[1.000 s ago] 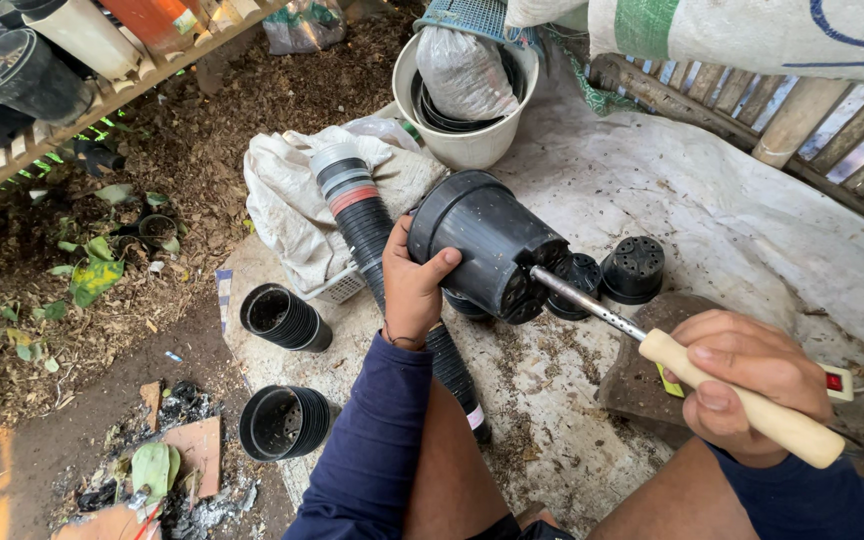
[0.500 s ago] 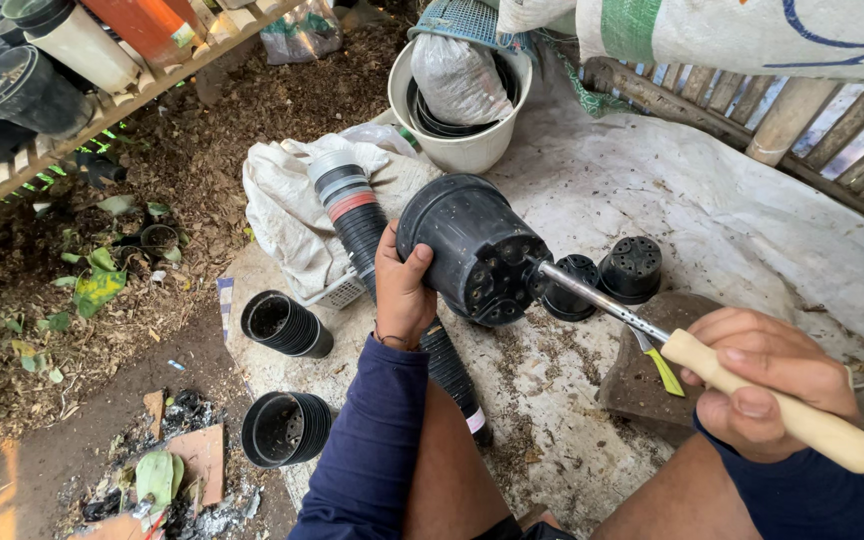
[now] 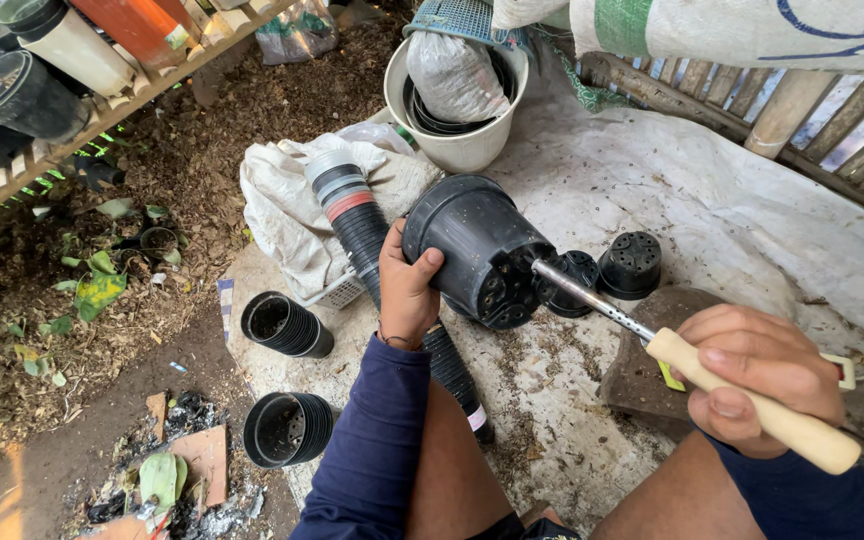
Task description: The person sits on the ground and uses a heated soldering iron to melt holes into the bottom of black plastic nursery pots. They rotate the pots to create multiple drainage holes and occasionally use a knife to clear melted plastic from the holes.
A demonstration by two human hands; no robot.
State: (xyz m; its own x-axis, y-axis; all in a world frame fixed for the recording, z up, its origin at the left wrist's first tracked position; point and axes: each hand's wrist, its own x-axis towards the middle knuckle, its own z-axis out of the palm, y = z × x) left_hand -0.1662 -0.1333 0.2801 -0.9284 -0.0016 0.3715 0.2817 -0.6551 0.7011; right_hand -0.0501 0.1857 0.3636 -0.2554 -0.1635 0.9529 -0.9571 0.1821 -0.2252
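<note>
Black plastic pot [image 3: 482, 248] is held on its side above the white sheet [image 3: 672, 200], gripped at the rim by the left hand [image 3: 407, 285]. A soldering iron [image 3: 692, 365] is clenched by its pale handle in the right hand [image 3: 757, 375], its metal tip pressed against the pot's base. A long stack of pots [image 3: 372, 250] lies just behind.

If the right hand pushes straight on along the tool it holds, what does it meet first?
The right hand holds a wooden-handled tool whose metal tip already sits at the bottom of the black pot held by the left hand. So it would likely meet that pot first.
</note>
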